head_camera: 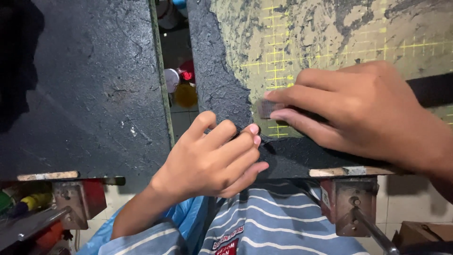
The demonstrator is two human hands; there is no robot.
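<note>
The right hand [363,108] has its grip clamped on a small grey block [267,108], thumb and forefinger pressing it flat on the worn cutting mat [283,42] near the tabletop's [222,94] front edge. Just beside it, the left hand [212,160] rests curled, holding nothing, fingertips [254,128] touching the mat's edge.

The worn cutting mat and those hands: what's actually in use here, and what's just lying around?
In use:
left hand pressing the black sheet
right hand gripping a small grey block
cutting mat

Lying about:
vise
cardboard box
tools at lower left
</note>
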